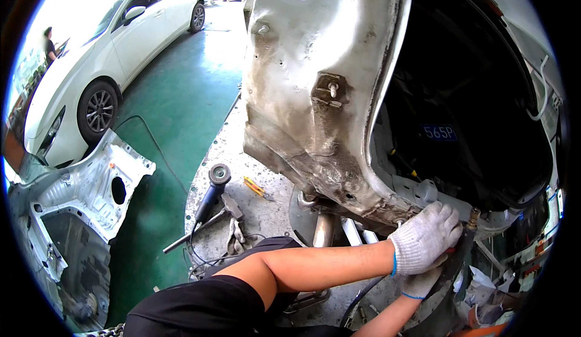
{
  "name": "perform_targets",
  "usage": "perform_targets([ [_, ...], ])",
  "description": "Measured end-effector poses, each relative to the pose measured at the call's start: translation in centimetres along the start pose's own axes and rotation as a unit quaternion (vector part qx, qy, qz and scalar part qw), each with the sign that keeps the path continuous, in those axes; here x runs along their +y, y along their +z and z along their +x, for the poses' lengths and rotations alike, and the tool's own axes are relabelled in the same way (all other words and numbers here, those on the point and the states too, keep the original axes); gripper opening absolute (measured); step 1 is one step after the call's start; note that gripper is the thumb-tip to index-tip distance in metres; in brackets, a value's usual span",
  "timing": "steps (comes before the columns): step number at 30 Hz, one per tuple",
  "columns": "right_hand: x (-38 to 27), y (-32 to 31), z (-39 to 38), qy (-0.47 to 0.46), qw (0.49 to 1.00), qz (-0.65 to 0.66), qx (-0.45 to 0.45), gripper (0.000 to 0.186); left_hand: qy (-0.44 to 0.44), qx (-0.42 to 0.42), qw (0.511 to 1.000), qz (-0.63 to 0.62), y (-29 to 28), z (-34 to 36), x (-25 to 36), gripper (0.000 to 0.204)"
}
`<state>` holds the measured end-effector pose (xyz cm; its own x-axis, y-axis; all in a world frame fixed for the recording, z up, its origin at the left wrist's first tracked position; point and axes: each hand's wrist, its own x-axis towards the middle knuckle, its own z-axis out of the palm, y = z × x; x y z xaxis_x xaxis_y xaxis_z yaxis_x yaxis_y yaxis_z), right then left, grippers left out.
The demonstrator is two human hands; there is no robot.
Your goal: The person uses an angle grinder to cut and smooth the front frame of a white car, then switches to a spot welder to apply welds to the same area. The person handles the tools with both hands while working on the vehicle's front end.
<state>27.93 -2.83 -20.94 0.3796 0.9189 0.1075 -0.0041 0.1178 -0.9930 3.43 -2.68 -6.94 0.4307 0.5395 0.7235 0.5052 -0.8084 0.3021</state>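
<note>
My left hand (426, 237), in a whitish knit glove with a blue cuff edge, is closed with its fingers curled at the lower rear corner of a dirty white car body panel (315, 46). What it grips is hidden; a bit of red shows beneath it. Just under it is my right hand (421, 281), also gloved, its fingers hidden by the left hand and a dark strip. Beside the fingers a rusty, brownish tip (474, 218) sticks up. A stud with a nut (333, 89) stands out from the panel's stained recess.
On the speckled metal platform (209, 161) lie an angle grinder (213, 191), a hammer (229, 207), an orange utility knife (257, 187) and a glove (235, 238). A cut-off body panel (91, 179) rests at left, before a white car (115, 40). The open trunk (460, 82) is at right.
</note>
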Motion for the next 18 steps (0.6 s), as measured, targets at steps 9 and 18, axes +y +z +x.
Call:
perform_targets([
  [9, 0.04, -0.49, 0.32, -0.001, 1.000, -0.003, 0.004, 0.046, 0.002, 0.000, 1.000, -0.011, -0.34, -0.07, 0.11, 0.055],
  [18, -0.14, 0.09, 0.27, 0.002, 1.000, -0.002, 0.001, 0.045, 0.011, 0.006, 1.000, 0.001, -0.45, -0.23, -0.11, 0.052],
])
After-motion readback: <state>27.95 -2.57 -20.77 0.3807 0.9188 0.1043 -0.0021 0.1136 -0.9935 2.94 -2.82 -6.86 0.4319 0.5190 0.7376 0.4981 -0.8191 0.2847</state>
